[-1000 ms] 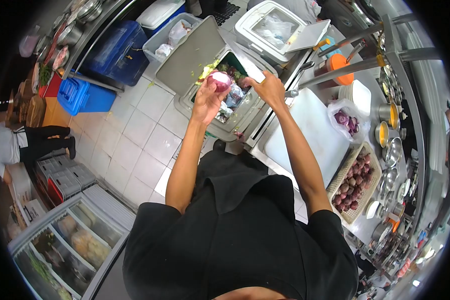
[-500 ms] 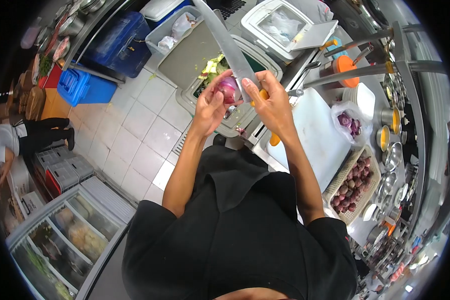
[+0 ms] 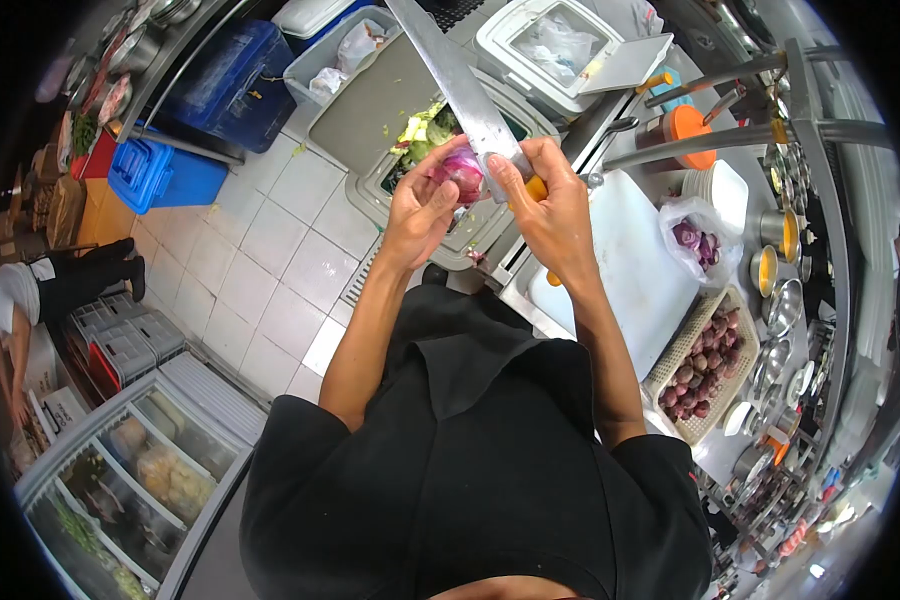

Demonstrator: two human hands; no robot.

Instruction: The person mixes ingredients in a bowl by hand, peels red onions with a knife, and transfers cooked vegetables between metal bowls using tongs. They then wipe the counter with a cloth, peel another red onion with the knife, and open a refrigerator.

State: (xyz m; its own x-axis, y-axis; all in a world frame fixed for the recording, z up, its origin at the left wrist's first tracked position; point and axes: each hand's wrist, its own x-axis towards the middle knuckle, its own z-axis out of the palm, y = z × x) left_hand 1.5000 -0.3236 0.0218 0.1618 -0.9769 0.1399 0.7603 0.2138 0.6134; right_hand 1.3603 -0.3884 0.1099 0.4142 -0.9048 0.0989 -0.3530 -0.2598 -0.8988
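My left hand [image 3: 420,218] holds a red onion [image 3: 460,175] with its fingers wrapped round it, over an open bin [image 3: 370,200] of vegetable scraps [image 3: 426,132]. Gripped in my right hand [image 3: 550,215] is a large knife [image 3: 460,85] with a yellow handle, its blade slanting up and left. The blade's heel and my right thumb are against the onion's right side. To the right lies a white cutting board [image 3: 630,270], beside a plastic bag of onion pieces [image 3: 705,235] and a basket [image 3: 735,390] of small red onions.
A white-lidded bin [image 3: 490,40] stands ahead. Metal rails [image 3: 710,142] cross above the counter near an orange-lidded container [image 3: 688,130]. At left are blue bins [image 3: 165,178], a glass-topped chiller [image 3: 135,480] and a person [image 3: 15,300] bending over.
My right hand has come in from the right with the knife, bringing the blade to the onion. The onion has turned in my left hand. At far left the other person has bent further down.
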